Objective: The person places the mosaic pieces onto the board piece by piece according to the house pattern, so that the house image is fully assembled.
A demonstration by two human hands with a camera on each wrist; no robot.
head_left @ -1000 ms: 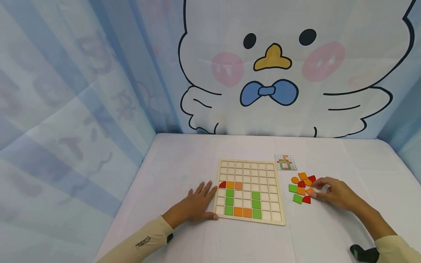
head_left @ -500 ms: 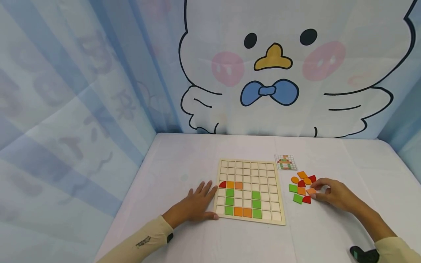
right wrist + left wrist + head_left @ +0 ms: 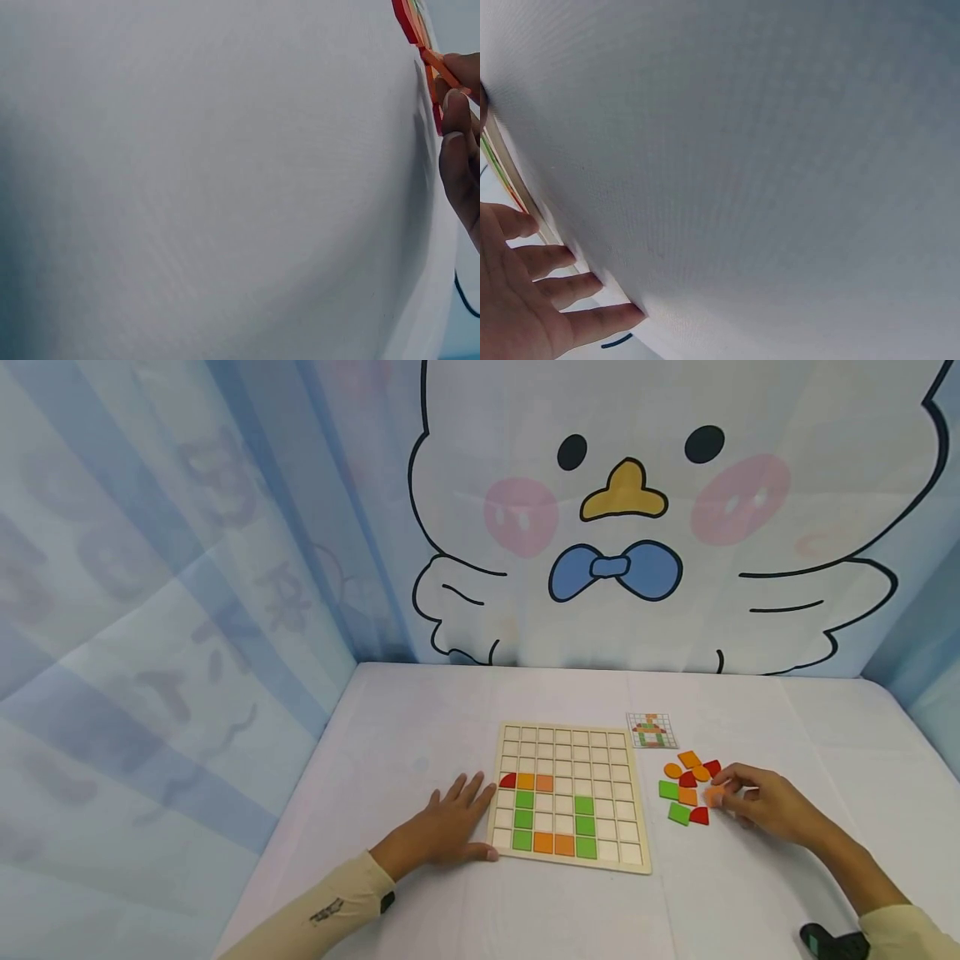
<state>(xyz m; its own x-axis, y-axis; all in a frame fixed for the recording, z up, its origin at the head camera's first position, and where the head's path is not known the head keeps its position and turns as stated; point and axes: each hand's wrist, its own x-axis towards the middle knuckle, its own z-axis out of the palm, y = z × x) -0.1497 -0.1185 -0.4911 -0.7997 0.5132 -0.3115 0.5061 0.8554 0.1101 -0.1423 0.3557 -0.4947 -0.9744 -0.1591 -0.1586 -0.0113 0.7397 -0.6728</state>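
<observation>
In the head view a wooden grid board (image 3: 564, 727) lies on the white table. Red, orange and green tiles fill some of its cells, with two green columns joined by orange tiles (image 3: 543, 842) along the bottom. My left hand (image 3: 453, 822) rests with spread fingers at the board's left edge; the left wrist view has its fingertips along that edge. Right of the board, my right hand (image 3: 768, 802) pinches an orange square tile (image 3: 444, 71) between thumb and fingers, tilted up in the right wrist view. Loose tiles lie beside it, among them a green one (image 3: 669, 789).
A small pattern card (image 3: 652, 731) with a coloured grid figure lies by the board's upper right corner. Loose red quarter-rounds (image 3: 699, 816) and orange circles (image 3: 672, 771) are in the pile. A printed curtain (image 3: 615, 635) hangs behind the table.
My right thumb and fingers have closed on the orange square tile and shifted it slightly right, tilting it. The upper orange tile in the pile has moved a little. My left hand stays put.
</observation>
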